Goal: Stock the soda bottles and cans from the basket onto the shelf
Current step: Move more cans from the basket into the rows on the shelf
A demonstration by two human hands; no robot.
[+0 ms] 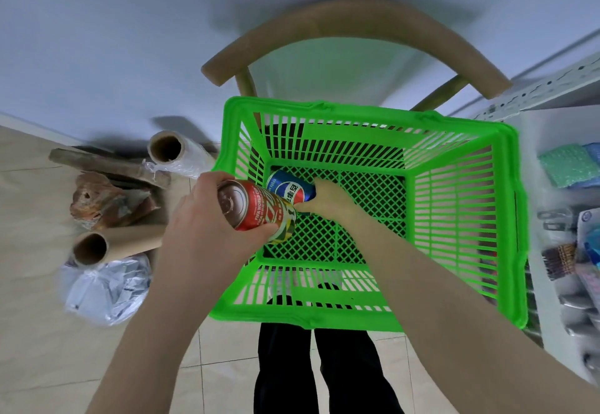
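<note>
Closest to me, the person's dark trouser legs (328, 371) stand on the tiled floor (42, 348), just under the near rim of the green basket (461, 219). Both bare forearms reach forward over that rim. The left hand (207, 222) has its fingers (259, 230) wrapped tight round a red can (256, 209), held tilted on its side at the basket's left wall, top end facing up. Just beyond it, the right hand (328, 201) is down inside the basket, fingers closed round a blue can (290, 189) lying in the far left corner of the mesh bottom. The basket sits on a wooden chair (350, 24). Left on the floor lie cardboard tubes (113, 244), a crumpled plastic bag (107, 290) and a film roll (172, 154). On the right a white shelf (552, 128) holds blurred packets.
</note>
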